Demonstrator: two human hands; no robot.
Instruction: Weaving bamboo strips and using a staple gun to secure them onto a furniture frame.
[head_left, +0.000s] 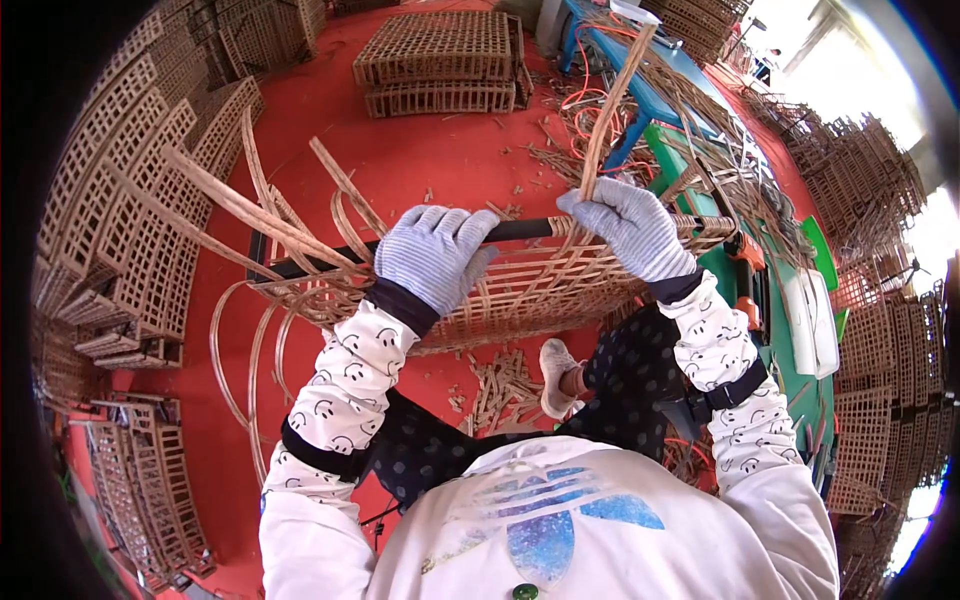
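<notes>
Left grip [425, 255] wraps the black rail [522, 229], likely bracing the woven frame [550, 312] just below both grips, while right grip [632, 230] pinches a cane strip [612, 105] rising above it, seemingly for tension.

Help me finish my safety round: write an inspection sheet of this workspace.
Surface: red floor with scraps lying on it.
Job's things: woven piece with a dark bar along its upper edge; loose strips jut out at left.
Clutter: wood scraps below the piece; more near the blue table.
Hands: gloved left hand over the bar, grip unclear; gloved right hand pinches a raised strip.
Cables: orange cord beside the table.
Surroundings: lattice stacks left, right and ahead.
</notes>
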